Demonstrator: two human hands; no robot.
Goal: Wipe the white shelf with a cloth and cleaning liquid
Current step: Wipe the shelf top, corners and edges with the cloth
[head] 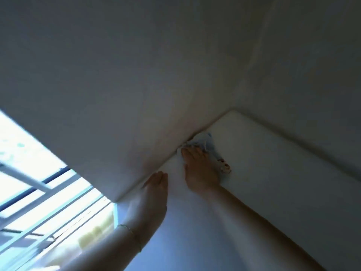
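The white shelf (263, 153) runs from lower middle up to a wall corner at upper right. My right hand (201, 169) lies flat on a crumpled light-blue and white cloth (208, 142), pressing it against the shelf where it meets the wall on the left. A patterned corner of the cloth (224, 167) sticks out to the right of the hand. My left hand (150, 200) rests flat with its fingers together on the shelf's left edge, close below the cloth, holding nothing. No cleaning liquid bottle is visible.
A plain white wall (136, 75) fills the upper part of the view and another wall (312, 85) closes the right side. A bright window with metal bars (39, 192) is at the lower left, beside the shelf's end.
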